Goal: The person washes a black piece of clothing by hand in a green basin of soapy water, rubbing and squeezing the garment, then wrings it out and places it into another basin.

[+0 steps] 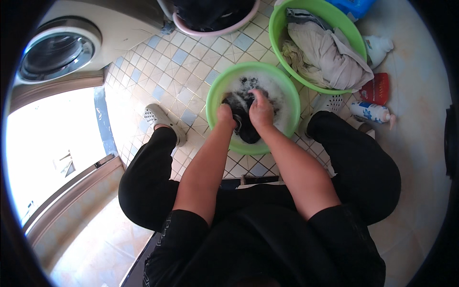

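Observation:
Before me on the tiled floor stands a round green plastic basin of sudsy water. A wet black cloth item, perhaps a garment, lies bunched in it, partly under white foam. My left hand grips the cloth on its left side, fingers mostly hidden by the fabric. On the right side my right hand holds the cloth too, its thumb raised and its fingers hidden below. Folds of the black cloth stretch between both hands.
A larger green tub with pale clothes stands at the upper right. Beside it lie a white bottle, a red pouch and a pump bottle. A pink-rimmed basin holds dark laundry. A front-loading washing machine stands upper left.

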`<state>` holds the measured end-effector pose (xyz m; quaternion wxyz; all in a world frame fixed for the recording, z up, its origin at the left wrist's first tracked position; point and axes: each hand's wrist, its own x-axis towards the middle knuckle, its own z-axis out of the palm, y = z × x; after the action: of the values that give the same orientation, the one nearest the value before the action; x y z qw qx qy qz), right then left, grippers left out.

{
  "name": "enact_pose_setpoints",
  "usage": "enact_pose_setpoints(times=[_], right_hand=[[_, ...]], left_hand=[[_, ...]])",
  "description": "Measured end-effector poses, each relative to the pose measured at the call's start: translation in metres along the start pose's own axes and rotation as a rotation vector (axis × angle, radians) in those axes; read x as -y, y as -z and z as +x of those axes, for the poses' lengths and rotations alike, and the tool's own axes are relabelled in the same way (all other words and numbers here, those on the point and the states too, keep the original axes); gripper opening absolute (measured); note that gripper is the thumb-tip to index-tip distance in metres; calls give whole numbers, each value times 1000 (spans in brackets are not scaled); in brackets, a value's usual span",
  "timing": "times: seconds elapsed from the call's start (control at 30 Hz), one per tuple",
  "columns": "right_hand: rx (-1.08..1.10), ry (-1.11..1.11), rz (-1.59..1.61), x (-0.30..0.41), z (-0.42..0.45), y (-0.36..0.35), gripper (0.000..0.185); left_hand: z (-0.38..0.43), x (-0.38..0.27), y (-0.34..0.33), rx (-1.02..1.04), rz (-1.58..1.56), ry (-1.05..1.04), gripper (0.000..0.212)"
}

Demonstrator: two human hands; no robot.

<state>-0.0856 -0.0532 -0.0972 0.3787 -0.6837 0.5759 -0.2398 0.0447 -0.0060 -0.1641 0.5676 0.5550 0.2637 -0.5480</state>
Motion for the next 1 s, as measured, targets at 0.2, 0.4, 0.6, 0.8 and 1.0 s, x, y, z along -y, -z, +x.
enact_pose_setpoints(times=[0.2,0.4,0.6,0.8,1.0], right_hand=[[230,49,241,79,-58,12,29],[82,-18,-65,48,-29,15,27],[-8,24,43,33,-47,11,20],[-86,234,80,35,-45,-12,22],[-257,3,-56,-36,6,15,37]], left_hand=[[-29,-19,7,519,-138,218,50],[-68,3,-16,379,-89,112,49],[-61,33,-2,660,-273,182,41],[-59,7,-8,230,-80,168,50],[-79,5,-35,-242,617,-274,41]])
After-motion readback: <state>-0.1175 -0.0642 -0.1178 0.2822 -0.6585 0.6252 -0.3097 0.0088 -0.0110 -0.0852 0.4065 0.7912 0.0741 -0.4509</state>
